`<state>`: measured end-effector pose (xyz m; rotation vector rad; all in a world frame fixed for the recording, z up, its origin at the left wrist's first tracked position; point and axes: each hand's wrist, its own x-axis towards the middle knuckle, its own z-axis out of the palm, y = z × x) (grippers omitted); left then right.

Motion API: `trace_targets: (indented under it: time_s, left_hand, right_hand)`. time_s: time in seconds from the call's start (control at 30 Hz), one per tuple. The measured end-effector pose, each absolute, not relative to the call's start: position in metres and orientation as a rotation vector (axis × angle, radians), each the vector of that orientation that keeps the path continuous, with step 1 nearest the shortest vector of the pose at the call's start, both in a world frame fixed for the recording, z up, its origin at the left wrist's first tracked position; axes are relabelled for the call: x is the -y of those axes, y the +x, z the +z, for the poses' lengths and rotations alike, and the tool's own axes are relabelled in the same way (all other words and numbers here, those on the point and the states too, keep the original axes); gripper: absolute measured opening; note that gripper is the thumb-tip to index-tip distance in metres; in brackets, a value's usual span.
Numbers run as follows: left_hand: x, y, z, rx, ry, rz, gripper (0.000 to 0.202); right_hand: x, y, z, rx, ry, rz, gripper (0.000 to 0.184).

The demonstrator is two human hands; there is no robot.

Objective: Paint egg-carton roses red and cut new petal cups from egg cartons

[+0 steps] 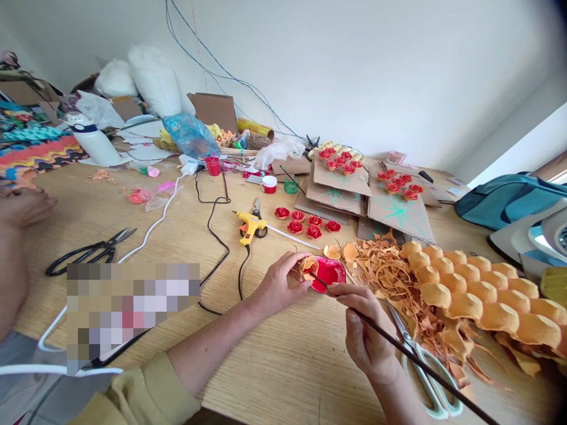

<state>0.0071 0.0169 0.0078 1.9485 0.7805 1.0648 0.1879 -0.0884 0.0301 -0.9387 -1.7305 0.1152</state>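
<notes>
My left hand (289, 276) pinches a small orange flower (309, 268), cut from egg-carton pulp, with some red at its centre. In my right hand (367, 330) is a paintbrush (411, 357) with a long dark handle; its tip is inside the flower. Just behind both hands sits a shallow dish of red paint (331, 273). Unpainted orange cups (332, 252) lie beyond the dish. Farther back are several red-painted flowers (314, 232) on the table. Close to my right forearm lie scissors with pale green handles (432, 378).
Orange egg cartons (469, 283) and pulp scraps (385, 271) fill the right side. A yellow glue gun (250, 226), black scissors (91, 254) and cables cross the middle and left. Cardboard sheets (339, 198) hold more red flowers. Another person's hand (26, 203) rests at the left.
</notes>
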Motion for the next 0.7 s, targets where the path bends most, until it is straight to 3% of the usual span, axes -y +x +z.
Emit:
trace_targets:
  time_s: [0.7]
  left_hand:
    - [-0.016,-0.001,0.017,-0.614,2.100,0.949,0.044]
  right_hand:
    - [0.086,0.199,0.036,1.753,-0.990,0.297,0.022]
